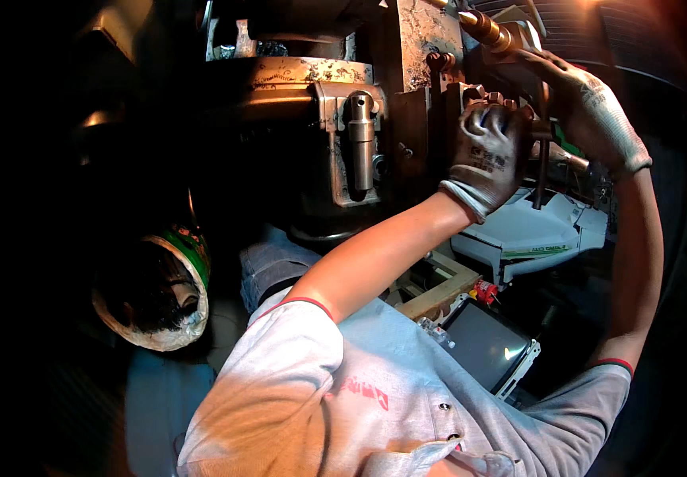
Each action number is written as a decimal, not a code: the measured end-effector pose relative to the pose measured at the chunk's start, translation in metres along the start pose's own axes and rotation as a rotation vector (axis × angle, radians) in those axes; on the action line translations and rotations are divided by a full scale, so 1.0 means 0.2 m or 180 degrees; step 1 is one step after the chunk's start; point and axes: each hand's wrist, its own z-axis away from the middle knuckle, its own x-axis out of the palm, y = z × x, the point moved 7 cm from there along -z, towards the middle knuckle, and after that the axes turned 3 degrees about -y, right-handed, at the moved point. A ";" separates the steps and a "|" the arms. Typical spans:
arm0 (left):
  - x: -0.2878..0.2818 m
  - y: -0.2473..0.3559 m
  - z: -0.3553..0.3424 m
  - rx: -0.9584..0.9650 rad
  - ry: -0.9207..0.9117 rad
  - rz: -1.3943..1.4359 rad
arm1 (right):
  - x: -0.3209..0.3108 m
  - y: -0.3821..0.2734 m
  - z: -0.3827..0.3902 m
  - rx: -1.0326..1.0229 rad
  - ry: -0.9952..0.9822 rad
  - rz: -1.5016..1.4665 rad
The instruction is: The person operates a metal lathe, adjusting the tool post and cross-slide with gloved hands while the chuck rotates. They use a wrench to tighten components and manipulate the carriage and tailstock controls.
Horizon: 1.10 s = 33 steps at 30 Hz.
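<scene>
Both my hands wear grey-white knit gloves with dark, soiled palms. My left hand (490, 147) is closed, its fingers curled at a dark metal tool post with several bolt heads (496, 98) on top. What lies inside that grip is hidden. To its right, my right hand (594, 103) reaches in with its dark fingers together and bent, beside a block below a brass-coloured fitting (488, 32). I cannot make out what those fingers hold. A short dark bar (544, 129) shows between the two hands.
At the left of the hands stands a machine with a cylindrical steel handle (361, 143) and a round, oily metal rim (312, 71). A white machine cover (530, 238) lies below them. Further down are a dark flat panel (483, 342), a wooden frame (439, 290) and a grimy bucket (200, 298).
</scene>
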 end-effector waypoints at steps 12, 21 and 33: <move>0.04 -0.01 0.01 0.0126 0.0090 0.0433 | 0.24 -0.29 0.65 0.1256 -0.0589 -0.2814; 0.15 -0.03 0.04 0.0219 -0.0408 0.0189 | -0.04 -0.31 -0.07 -0.1199 0.0408 0.0673; 0.08 -0.07 -0.01 -0.0192 -0.0512 0.0028 | 0.03 0.22 -0.08 -0.0437 0.1032 -0.0613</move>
